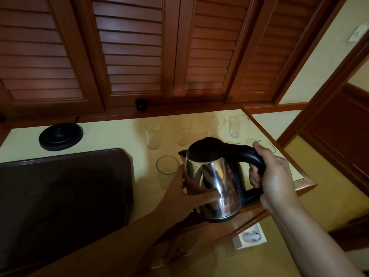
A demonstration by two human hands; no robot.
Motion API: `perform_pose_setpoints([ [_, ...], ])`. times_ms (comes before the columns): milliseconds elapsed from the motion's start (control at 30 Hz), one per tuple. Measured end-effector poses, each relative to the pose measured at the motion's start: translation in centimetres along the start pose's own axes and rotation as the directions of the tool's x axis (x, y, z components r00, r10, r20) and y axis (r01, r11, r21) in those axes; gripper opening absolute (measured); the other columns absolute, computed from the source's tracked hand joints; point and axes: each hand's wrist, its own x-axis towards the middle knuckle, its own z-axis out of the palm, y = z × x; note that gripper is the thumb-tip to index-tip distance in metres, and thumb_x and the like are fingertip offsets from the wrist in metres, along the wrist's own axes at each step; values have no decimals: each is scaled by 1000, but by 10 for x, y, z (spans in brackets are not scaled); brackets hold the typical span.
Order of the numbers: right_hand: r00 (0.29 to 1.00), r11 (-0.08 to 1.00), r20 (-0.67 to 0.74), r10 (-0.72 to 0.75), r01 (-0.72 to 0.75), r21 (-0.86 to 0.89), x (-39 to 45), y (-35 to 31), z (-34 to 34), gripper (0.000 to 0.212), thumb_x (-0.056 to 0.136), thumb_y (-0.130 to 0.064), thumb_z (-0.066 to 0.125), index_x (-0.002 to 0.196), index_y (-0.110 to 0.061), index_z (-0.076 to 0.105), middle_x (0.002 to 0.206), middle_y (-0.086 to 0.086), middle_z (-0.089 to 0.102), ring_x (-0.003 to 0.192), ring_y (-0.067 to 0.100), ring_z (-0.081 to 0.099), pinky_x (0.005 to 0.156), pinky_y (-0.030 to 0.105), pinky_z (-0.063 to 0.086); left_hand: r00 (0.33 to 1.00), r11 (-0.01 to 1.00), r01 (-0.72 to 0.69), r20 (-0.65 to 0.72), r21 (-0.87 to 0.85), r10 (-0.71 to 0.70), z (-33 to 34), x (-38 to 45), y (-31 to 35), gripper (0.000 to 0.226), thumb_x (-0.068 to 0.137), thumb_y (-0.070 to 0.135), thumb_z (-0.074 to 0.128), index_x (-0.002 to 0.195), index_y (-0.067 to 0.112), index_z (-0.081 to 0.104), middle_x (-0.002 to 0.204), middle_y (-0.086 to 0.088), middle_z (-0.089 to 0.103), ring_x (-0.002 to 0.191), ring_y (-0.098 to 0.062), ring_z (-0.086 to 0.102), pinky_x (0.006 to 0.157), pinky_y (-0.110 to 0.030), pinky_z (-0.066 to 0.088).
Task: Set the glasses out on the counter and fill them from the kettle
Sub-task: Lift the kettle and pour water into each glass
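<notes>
A steel kettle [213, 182] with a black lid and handle hangs over the front of the pale counter [111, 136]. My right hand [275, 174] grips its black handle. My left hand [185, 194] lies against the steel body, thumb across the front. The spout points left, right beside the rim of the near glass [167, 168]. Several more clear glasses stand behind: one at the left [152, 134], one in the middle [184, 131], others toward the back right [238, 124]. One glass [267, 145] is partly hidden behind my right hand.
The kettle's black round base [61, 135] sits at the back left. A dark tray [63, 198] covers the counter's left front. Louvred wooden doors [131, 48] rise behind. The counter's wooden edge [303, 184] runs along the right, with a wall socket [250, 235] below.
</notes>
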Motion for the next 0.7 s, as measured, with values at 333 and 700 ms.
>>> perform_pose_setpoints([
  [333,993,999,-114,-12,16,35,0,-14,-27,40,99,-37,64,63,-19,62,48,-2,43,37,11,36,41,19,31,997,1000,-16,80,4,16,27,9,26,71,77,1,93,134,23,57,102,29,78,96,17,71,75,-4,55],
  [700,987,993,-151,-55,38,-112,7,-24,-56,43,100,-40,61,67,-13,63,51,-1,45,42,12,38,45,20,34,975,993,-23,218,-116,48,64,29,23,72,84,-7,85,144,15,53,129,3,73,108,5,75,82,-11,59],
])
